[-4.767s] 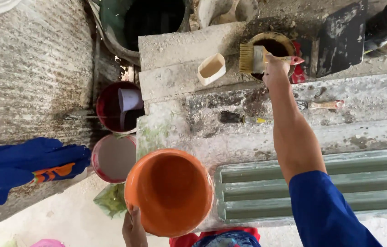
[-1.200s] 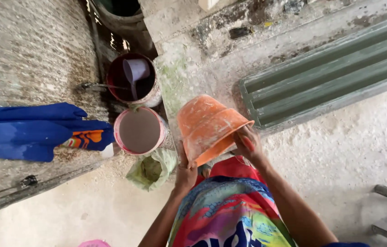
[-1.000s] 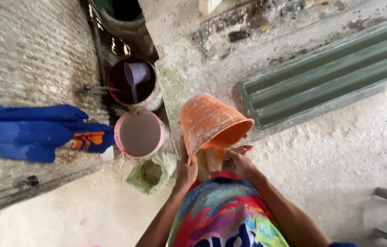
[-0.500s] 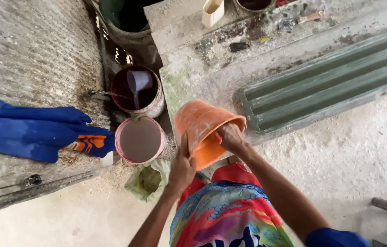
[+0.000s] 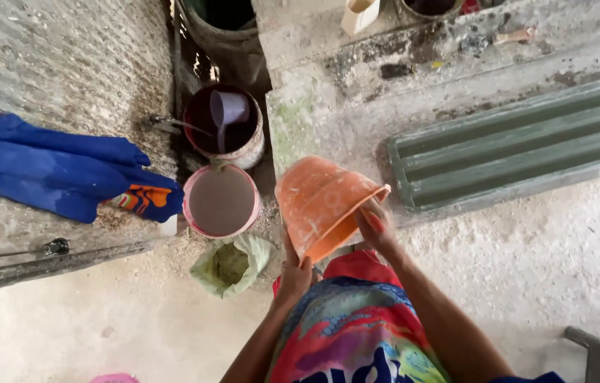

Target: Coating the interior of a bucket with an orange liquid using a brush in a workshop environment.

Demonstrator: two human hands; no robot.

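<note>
Gripping an orange bucket point(image 5: 324, 206) with both hands, we are holding it tilted on its side above our lap, its mouth facing down and to the right. Our left hand point(image 5: 294, 273) is closing around the lower wall near the base; our right hand point(image 5: 374, 225) is curling its fingers over the rim. We are judging this as the tipping or emptying step, though nothing is visibly pouring out. The next move is likely calling for a firm two-handed grip while righting the bucket. Just beyond, a green bag point(image 5: 231, 264) is lying on the floor beside a pink bucket point(image 5: 221, 202) of brown liquid. Farther off, a dark bucket point(image 5: 225, 128) is holding a pale scoop point(image 5: 229, 110).
</note>
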